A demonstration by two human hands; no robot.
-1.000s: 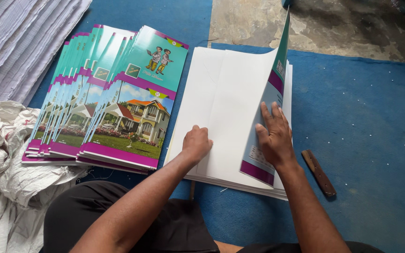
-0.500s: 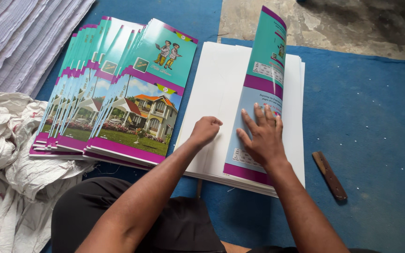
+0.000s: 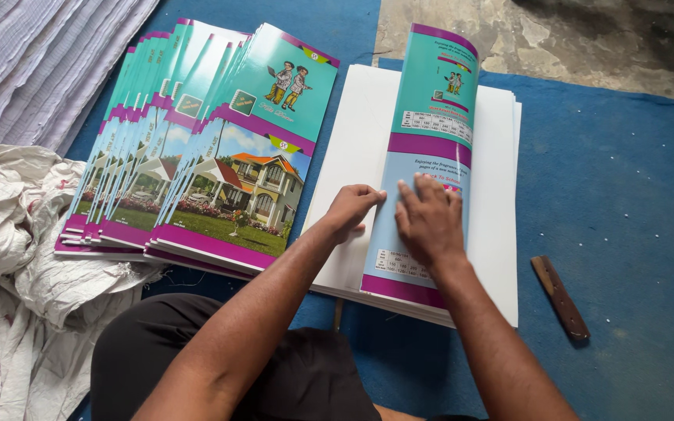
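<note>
A stack of white sheets (image 3: 499,187) lies on the blue mat. On top of it a teal, purple and light-blue printed cover (image 3: 437,117) is being folded over, its far end curling up. My right hand (image 3: 428,221) presses flat on the cover's near half, fingers spread. My left hand (image 3: 350,208) rests with bent fingers against the cover's left edge, on the white paper. To the left, several finished booklets (image 3: 220,164) with a house picture lie fanned out.
A brown wooden stick (image 3: 559,297) lies on the blue mat (image 3: 626,195) to the right. Crumpled white sacking (image 3: 17,257) sits at the left, ribbed white sheets (image 3: 33,54) at top left. Bare concrete floor (image 3: 587,39) shows at the top right.
The cover has swung from standing on the right edge over to the left, and lies flatter on the white stack. My right hand moved left with it; the left hand shifted slightly right.
</note>
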